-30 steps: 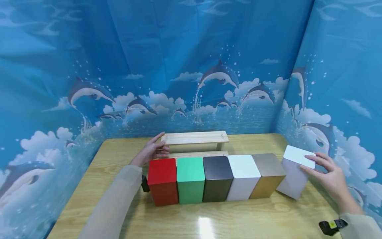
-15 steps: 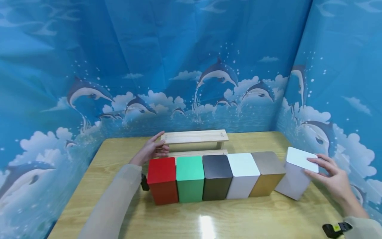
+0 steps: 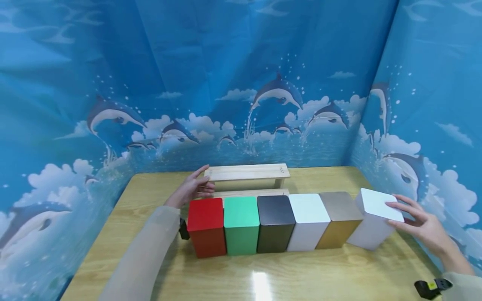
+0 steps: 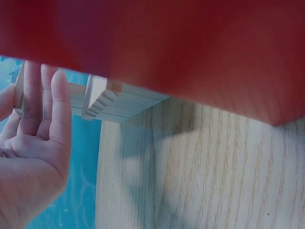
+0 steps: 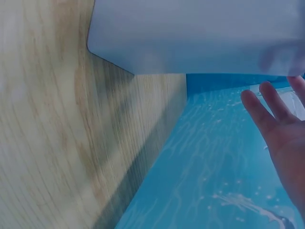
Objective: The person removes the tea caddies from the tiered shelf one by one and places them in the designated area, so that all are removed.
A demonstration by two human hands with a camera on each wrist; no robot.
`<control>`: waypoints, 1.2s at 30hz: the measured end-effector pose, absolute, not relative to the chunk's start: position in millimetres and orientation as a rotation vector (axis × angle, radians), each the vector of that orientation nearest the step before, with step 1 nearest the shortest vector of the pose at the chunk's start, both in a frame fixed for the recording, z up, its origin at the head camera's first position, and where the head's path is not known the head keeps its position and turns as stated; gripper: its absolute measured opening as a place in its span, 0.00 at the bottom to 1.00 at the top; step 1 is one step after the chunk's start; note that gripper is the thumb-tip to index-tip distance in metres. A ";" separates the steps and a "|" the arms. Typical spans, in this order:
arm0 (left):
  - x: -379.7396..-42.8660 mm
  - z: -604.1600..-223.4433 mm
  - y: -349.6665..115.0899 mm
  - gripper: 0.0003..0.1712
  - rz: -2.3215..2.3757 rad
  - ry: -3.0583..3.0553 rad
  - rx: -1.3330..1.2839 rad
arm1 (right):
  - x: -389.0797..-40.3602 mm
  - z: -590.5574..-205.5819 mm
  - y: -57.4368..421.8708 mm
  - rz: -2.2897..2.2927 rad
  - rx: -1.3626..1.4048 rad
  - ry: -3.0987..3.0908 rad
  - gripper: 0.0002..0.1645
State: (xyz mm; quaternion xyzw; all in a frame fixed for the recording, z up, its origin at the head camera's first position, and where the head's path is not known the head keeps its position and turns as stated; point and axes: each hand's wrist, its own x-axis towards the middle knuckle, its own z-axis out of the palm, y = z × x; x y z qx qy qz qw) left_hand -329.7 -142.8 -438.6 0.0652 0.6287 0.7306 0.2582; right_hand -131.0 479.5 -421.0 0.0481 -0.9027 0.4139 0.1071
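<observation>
At the right end of a row of tall coloured boxes, my right hand (image 3: 421, 219) holds a white box (image 3: 370, 232), with index finger and thumb at its top right edge. This box stands turned at an angle to the row. In the right wrist view the other fingers (image 5: 259, 112) are spread beside its smooth side. At the back, my left hand (image 3: 192, 188) grips the left end of a wooden rack (image 3: 246, 172), thumb and fingers about its top board. The boxes partly hide the rack's lower board.
Between the hands stand a red box (image 3: 206, 234), green box (image 3: 241, 228), black box (image 3: 276, 225), second white box (image 3: 308, 221) and gold box (image 3: 339, 221), side by side. A dolphin-print curtain (image 3: 226, 83) borders the wooden table (image 3: 301, 276) behind and at the sides.
The right-hand white box has turned slightly and its top has shifted right, together with my right hand. My left hand stays on the wooden rack.
</observation>
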 end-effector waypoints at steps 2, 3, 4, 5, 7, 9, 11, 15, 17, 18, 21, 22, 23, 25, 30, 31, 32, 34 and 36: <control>-329.3 -437.8 -142.4 0.33 1.981 1.708 0.179 | -131.2 -420.3 482.5 1.230 0.164 -2.684 0.27; -329.2 -437.6 -142.5 0.33 1.983 1.707 0.178 | -131.3 -419.9 483.5 1.237 0.177 -2.695 0.27; -329.1 -437.6 -142.6 0.33 1.985 1.707 0.182 | -131.2 -419.8 483.8 1.252 0.184 -2.702 0.27; -329.0 -437.5 -142.8 0.33 1.987 1.704 0.181 | -131.2 -419.4 484.0 1.267 0.192 -2.709 0.27; -328.9 -437.4 -143.1 0.33 1.990 1.699 0.184 | -131.1 -418.9 483.7 1.277 0.202 -2.725 0.27; -328.8 -437.3 -143.2 0.33 1.987 1.700 0.190 | -131.2 -418.4 482.8 1.281 0.211 -2.735 0.28; -328.6 -437.2 -142.9 0.33 1.986 1.703 0.190 | -131.5 -417.5 482.0 1.292 0.217 -2.737 0.28; -328.6 -437.4 -142.6 0.32 1.991 1.698 0.180 | -132.4 -414.6 480.8 1.313 0.241 -2.738 0.29; -328.8 -437.6 -142.9 0.32 1.993 1.693 0.175 | -133.0 -412.8 480.1 1.322 0.264 -2.746 0.29; -329.0 -437.8 -143.1 0.32 1.993 1.693 0.177 | -133.5 -412.0 479.6 1.336 0.278 -2.748 0.29; -329.4 -438.5 -143.7 0.32 1.990 1.693 0.181 | -135.6 -410.4 478.4 1.391 0.338 -2.750 0.29; -329.5 -438.7 -143.6 0.32 1.988 1.694 0.181 | -136.6 -410.1 478.2 1.411 0.365 -2.746 0.29; -329.5 -438.7 -143.5 0.32 1.986 1.697 0.181 | -137.6 -409.8 477.8 1.425 0.390 -2.741 0.29; -329.4 -438.6 -143.0 0.32 1.983 1.701 0.184 | -139.5 -409.4 478.0 1.445 0.460 -2.731 0.30; -329.3 -438.7 -141.8 0.32 1.987 1.706 0.186 | -143.4 -409.8 477.3 1.473 0.557 -2.704 0.31; -329.4 -439.1 -142.1 0.32 1.989 1.705 0.188 | -144.0 -410.0 477.0 1.473 0.559 -2.701 0.31; -329.7 -439.6 -142.5 0.32 1.991 1.702 0.190 | -144.5 -410.3 476.7 1.486 0.553 -2.694 0.31; -330.4 -441.2 -143.7 0.32 1.999 1.695 0.207 | -145.5 -410.2 476.8 1.480 0.540 -2.699 0.32; -331.1 -442.7 -145.4 0.32 2.002 1.690 0.227 | -145.9 -409.6 476.6 1.471 0.522 -2.707 0.32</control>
